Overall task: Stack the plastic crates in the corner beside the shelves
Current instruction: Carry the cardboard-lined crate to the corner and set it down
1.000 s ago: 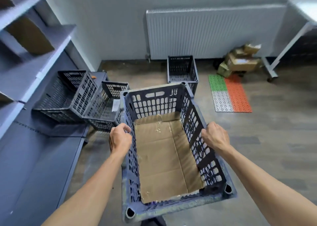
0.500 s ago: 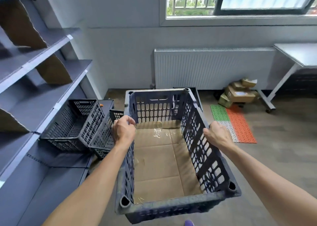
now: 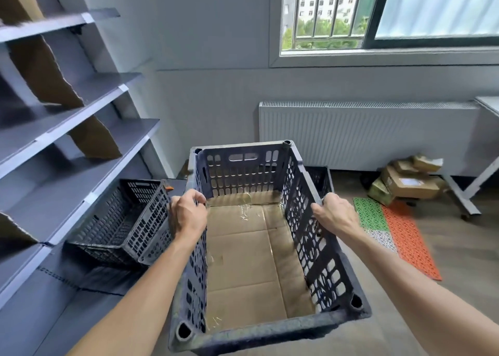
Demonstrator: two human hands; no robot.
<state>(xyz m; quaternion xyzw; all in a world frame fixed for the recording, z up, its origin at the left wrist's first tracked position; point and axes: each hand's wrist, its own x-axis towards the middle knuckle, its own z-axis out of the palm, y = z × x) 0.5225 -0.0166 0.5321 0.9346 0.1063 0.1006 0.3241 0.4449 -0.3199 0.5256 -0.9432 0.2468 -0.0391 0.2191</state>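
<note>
Dark plastic crate (image 3: 256, 328) is held off the floor, with a cardboard sheet (image 3: 251, 261) lining its bottom. Left hand (image 3: 187, 215) grips the crate's left rim, fingers curled over the edge. Right hand (image 3: 334, 215) grips the right rim, fingers clamped the same way. Left of the crate: two tilted crates (image 3: 121, 220) on the lowest board of the shelves (image 3: 81, 145). Behind its far right corner: another floor crate (image 3: 320, 178), partly hidden. Right of it: green and orange mats (image 3: 399, 234).
</note>
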